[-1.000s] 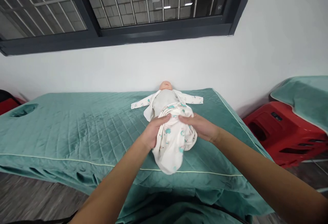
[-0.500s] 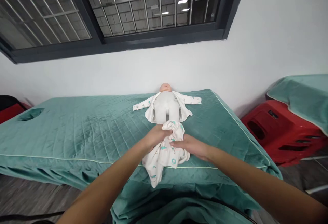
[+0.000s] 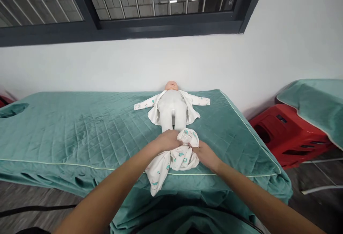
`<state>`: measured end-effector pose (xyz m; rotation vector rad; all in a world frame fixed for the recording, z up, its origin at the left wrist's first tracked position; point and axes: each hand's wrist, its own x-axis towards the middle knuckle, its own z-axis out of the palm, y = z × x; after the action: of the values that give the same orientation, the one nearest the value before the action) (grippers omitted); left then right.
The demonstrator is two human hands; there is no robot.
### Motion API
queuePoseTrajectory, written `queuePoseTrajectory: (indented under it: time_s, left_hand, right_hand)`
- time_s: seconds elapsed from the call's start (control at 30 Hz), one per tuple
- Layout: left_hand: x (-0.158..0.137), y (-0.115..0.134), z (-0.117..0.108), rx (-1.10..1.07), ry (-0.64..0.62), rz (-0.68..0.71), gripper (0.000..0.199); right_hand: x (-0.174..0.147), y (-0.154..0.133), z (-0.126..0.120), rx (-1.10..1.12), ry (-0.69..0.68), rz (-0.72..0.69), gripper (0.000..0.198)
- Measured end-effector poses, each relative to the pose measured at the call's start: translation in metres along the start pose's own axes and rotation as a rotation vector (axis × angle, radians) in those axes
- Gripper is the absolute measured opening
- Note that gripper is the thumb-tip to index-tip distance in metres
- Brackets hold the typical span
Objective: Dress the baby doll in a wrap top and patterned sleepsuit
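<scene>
While left grip (image 3: 168,140) and right grip (image 3: 205,156) both clutch it, printed garment (image 3: 184,159) sits bunched by the legs of the doll (image 3: 173,101).
Loose end hangs past near edge of bed (image 3: 80,130); doll on its back, legs toward the grips, open printed jacket (image 3: 199,100) with sleeves spread; wall (image 3: 120,66) beyond its head, red stools (image 3: 292,134) off right.

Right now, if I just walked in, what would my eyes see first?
Probably the baby doll lying on the green quilted cover, head toward the wall, an open printed jacket spread at its sides. By its legs, the left hand and right hand hold a bunched printed garment. Far right, there's bright red plastic.
</scene>
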<state>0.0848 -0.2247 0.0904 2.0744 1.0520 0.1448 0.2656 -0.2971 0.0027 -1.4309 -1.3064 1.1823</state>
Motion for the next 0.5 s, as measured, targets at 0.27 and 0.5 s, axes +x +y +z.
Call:
queuePoseTrajectory:
  time_s: [0.27,0.5]
  left_hand:
    - [-0.003,-0.004,-0.017,0.072,-0.132,0.011,0.034]
    - [-0.005,-0.010,-0.020,-0.155,-0.101,0.077,0.041]
  right_hand:
    - [0.007,-0.004,0.017,0.245,0.044,0.050,0.044]
    - [0.004,-0.007,0.032,0.665,0.004,0.209,0.050]
